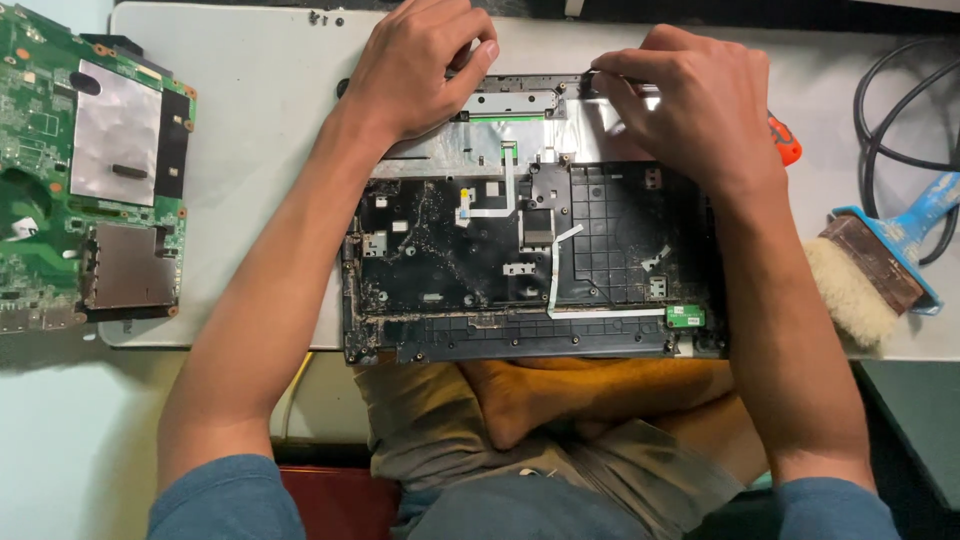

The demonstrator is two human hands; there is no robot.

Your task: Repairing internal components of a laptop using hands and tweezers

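Stiff, light, brittle laptop shell (530, 270) is pressed at its far edge: left hand (415, 65) fingers curled on it, right hand (690, 100) fingers pinching something unclear; rim grips are judged safest.

Dim warm light, soft shadows, mostly sharp

Black laptop shell (600, 250), green circuit board (60, 120), blue-handled brush (880, 260).
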